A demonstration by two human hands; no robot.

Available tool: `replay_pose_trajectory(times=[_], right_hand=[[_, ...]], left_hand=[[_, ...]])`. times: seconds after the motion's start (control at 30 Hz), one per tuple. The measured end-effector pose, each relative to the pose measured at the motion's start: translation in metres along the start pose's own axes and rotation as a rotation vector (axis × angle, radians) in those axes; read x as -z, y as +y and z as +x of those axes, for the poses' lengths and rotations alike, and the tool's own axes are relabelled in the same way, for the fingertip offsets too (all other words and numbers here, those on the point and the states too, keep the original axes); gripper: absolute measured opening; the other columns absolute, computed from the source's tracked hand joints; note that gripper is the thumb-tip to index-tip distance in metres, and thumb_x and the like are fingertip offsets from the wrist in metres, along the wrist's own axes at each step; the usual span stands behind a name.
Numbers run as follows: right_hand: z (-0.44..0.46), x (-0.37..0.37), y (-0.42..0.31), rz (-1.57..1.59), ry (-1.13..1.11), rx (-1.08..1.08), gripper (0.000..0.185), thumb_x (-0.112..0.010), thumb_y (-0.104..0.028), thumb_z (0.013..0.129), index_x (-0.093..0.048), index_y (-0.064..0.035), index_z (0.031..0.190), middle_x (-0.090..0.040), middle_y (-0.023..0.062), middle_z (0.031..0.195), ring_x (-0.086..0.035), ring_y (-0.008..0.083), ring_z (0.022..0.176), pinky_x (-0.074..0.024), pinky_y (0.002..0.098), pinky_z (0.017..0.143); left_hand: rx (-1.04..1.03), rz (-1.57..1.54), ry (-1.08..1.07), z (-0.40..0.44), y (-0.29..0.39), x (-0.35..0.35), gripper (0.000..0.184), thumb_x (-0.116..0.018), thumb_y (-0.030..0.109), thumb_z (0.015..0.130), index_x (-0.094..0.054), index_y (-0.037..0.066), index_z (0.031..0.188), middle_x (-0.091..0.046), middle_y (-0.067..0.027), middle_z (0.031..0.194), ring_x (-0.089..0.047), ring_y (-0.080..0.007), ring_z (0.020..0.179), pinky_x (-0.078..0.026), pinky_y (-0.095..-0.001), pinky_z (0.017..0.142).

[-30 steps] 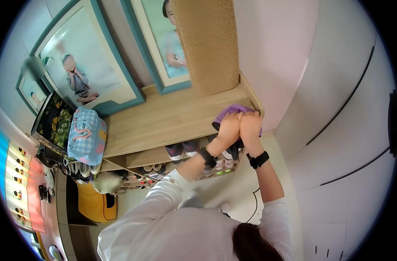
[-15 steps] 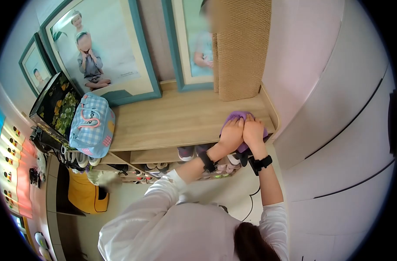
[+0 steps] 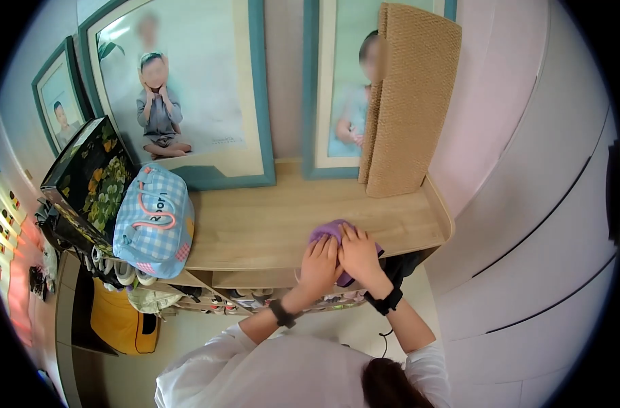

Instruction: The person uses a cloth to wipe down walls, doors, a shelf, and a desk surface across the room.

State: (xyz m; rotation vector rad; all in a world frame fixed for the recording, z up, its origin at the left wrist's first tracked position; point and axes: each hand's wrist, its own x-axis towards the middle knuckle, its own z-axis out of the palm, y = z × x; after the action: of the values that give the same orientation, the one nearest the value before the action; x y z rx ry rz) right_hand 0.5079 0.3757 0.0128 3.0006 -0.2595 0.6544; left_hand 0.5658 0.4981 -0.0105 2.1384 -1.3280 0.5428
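A bunched purple cloth [image 3: 327, 229] lies on the front part of the wooden cabinet top [image 3: 252, 231]. My left hand [image 3: 319, 264] presses down on it, fingers bent over its folds. Beside it, touching, my right hand [image 3: 359, 255] is closed over the right part of the same cloth. The underside of the cloth and part of the fingertips are hidden. Each wrist wears a black band.
A blue checkered bag [image 3: 157, 221] and a dark flower-patterned box [image 3: 92, 180] stand at the left. Framed pictures [image 3: 261, 102] lean against the wall, with a folded woven mat [image 3: 415, 102] before one. Shoes fill the shelves below. A yellow chair [image 3: 123, 319] is lower left.
Both hands have slid the purple cloth leftward along the cabinet top, away from its right end. The camera view has also shifted.
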Motion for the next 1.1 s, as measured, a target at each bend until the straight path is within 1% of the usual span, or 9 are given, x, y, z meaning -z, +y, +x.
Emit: replay_pose_trajectory(times=[0.13,0.27,0.37,0.47,0.6,0.73,0.77,0.97,1.1], right_hand=[[0.01,-0.006,-0.033,-0.093,-0.057,-0.009,0.05,-0.05,-0.022,0.083,-0.05,0.0031,0.126,-0.05,0.0145,0.131,-0.046,0.033,0.118,-0.036,0.0468,0.099],[0.028,-0.008,-0.062,-0.122,-0.143,-0.006,0.051,-0.047,-0.019,0.084,-0.045,0.0103,0.126,-0.047,0.0224,0.131,-0.044,0.0381,0.119,-0.0317,0.0487,0.103],[0.044,-0.007,-0.077,0.002,-0.13,-0.005,0.037,-0.05,-0.017,0.083,-0.058,0.0042,0.112,-0.049,0.0245,0.125,-0.045,0.0395,0.116,-0.0319,0.0539,0.097],[0.058,-0.004,-0.093,0.046,-0.151,0.002,0.051,-0.046,-0.017,0.083,-0.044,0.0126,0.125,-0.045,0.0245,0.131,-0.043,0.0411,0.119,-0.0317,0.0469,0.103],[0.078,-0.021,-0.106,0.134,-0.087,0.029,0.047,-0.047,-0.015,0.083,-0.047,0.0108,0.123,-0.046,0.0234,0.131,-0.043,0.0398,0.12,-0.0327,0.0452,0.103],[0.093,-0.031,-0.122,0.068,-0.087,0.062,0.047,-0.049,-0.016,0.082,-0.048,0.0097,0.122,-0.046,0.0227,0.132,-0.042,0.0396,0.122,-0.0324,0.0445,0.104],[0.091,-0.039,-0.127,0.027,0.095,0.073,0.046,-0.05,-0.017,0.082,-0.05,0.0096,0.119,-0.051,0.0226,0.121,-0.046,0.0389,0.112,-0.0345,0.0441,0.1],[0.085,-0.03,-0.139,0.019,0.127,-0.039,0.025,-0.053,-0.021,0.079,-0.053,0.0001,0.094,-0.049,0.014,0.087,-0.049,0.0287,0.086,-0.0386,0.0375,0.082],[0.075,-0.03,-0.14,0.092,0.116,-0.091,0.02,-0.053,-0.023,0.078,-0.05,-0.004,0.085,-0.049,0.0125,0.086,-0.05,0.0269,0.085,-0.038,0.0352,0.078]], left_hand=[[0.022,0.03,0.021,-0.014,-0.017,0.013,0.057,-0.062,0.028,0.077,-0.049,-0.007,0.12,-0.053,-0.0197,0.122,-0.048,-0.031,0.118,-0.033,-0.0432,0.101],[0.054,-0.024,-0.019,-0.018,-0.036,0.033,0.059,-0.062,0.026,0.076,-0.047,-0.008,0.122,-0.053,-0.0216,0.122,-0.047,-0.0321,0.118,-0.033,-0.0432,0.101],[0.104,-0.047,-0.019,-0.02,-0.052,0.039,0.059,-0.063,0.026,0.074,-0.049,-0.007,0.121,-0.052,-0.0199,0.124,-0.046,-0.0315,0.118,-0.032,-0.0418,0.1],[0.18,-0.069,-0.039,-0.022,-0.064,0.05,0.061,-0.063,0.027,0.073,-0.047,-0.007,0.122,-0.051,-0.02,0.126,-0.045,-0.0318,0.119,-0.032,-0.0417,0.099],[0.251,-0.118,0.019,-0.022,-0.079,0.062,0.064,-0.062,0.026,0.075,-0.042,-0.008,0.126,-0.05,-0.0215,0.127,-0.045,-0.0331,0.118,-0.032,-0.0427,0.098],[0.309,-0.09,-0.08,-0.022,-0.093,0.073,0.065,-0.061,0.028,0.076,-0.042,-0.008,0.127,-0.049,-0.0225,0.128,-0.043,-0.0353,0.12,-0.03,-0.0454,0.098],[0.262,-0.039,-0.107,-0.026,-0.098,0.072,0.066,-0.061,0.029,0.076,-0.042,-0.008,0.127,-0.048,-0.0226,0.13,-0.042,-0.0361,0.121,-0.03,-0.0466,0.098],[0.29,-0.141,0.017,-0.031,-0.098,0.065,0.062,-0.061,0.029,0.077,-0.043,-0.007,0.124,-0.05,-0.0217,0.127,-0.044,-0.0365,0.12,-0.031,-0.0466,0.097],[0.247,-0.047,0.063,-0.038,-0.095,0.067,0.059,-0.061,0.027,0.077,-0.045,-0.006,0.122,-0.053,-0.0218,0.122,-0.048,-0.0366,0.115,-0.034,-0.0468,0.095]])
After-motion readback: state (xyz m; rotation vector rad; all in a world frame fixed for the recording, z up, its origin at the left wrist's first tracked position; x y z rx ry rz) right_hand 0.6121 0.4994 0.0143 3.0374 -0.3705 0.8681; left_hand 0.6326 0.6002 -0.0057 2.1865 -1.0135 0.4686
